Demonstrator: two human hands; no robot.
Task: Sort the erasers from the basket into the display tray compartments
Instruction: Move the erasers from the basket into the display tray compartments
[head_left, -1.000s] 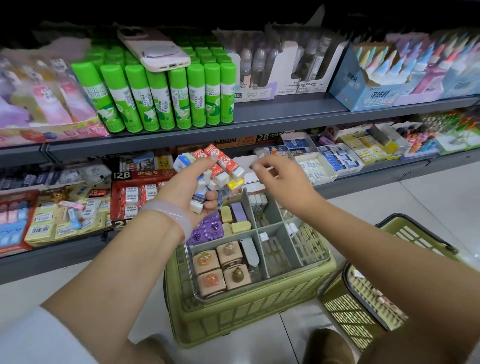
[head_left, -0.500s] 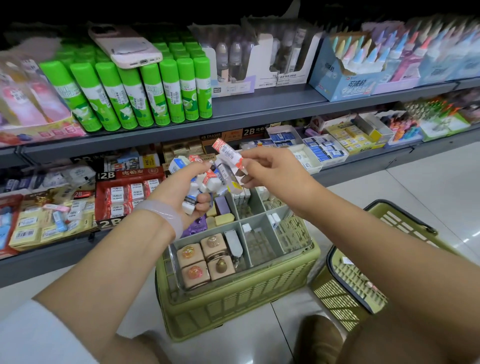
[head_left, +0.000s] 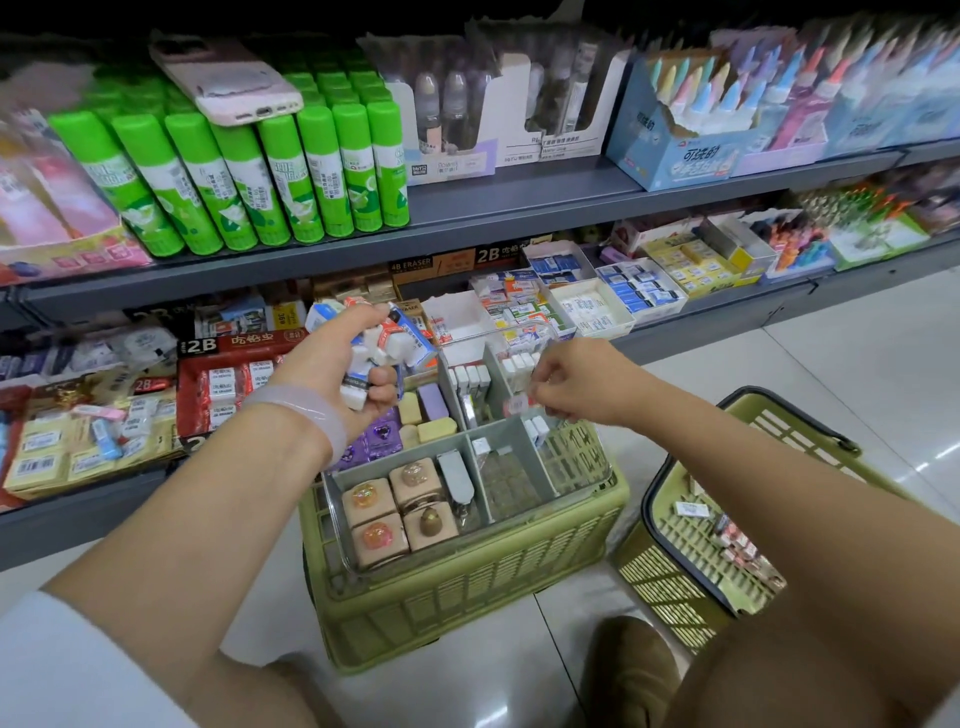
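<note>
The left hand (head_left: 337, 371) is wrapped around a whole bunch of erasers (head_left: 387, 338), mostly white ones in red or blue paper sleeves, held up in the air over the back left of the display tray (head_left: 597, 470). There's a pale bangle (head_left: 306, 413) on that wrist. The right hand (head_left: 576, 382) is lower and off to the right, fingers curled, pinching one red and white eraser (head_left: 516, 404) just above the tray's middle divider. The two hands are well apart.

The tray is clear plastic with grey dividers, and it's sitting on top of a green basket (head_left: 467, 597) on the floor. The front left compartment has four pinkish square erasers (head_left: 397, 512) with little charms on top, with a grey piece beside them. Behind those are purple packets and a few yellow and lilac erasers (head_left: 428, 413). The back compartments have rows of white erasers standing on end.

A second green basket (head_left: 701, 530) with a black handle is on the floor to the right, with a few small packets in the bottom. On the shelves behind there are green glue sticks (head_left: 249, 176) with a pink phone (head_left: 226, 80) lying on top of them, plus boxes of erasers on the lower shelf.
</note>
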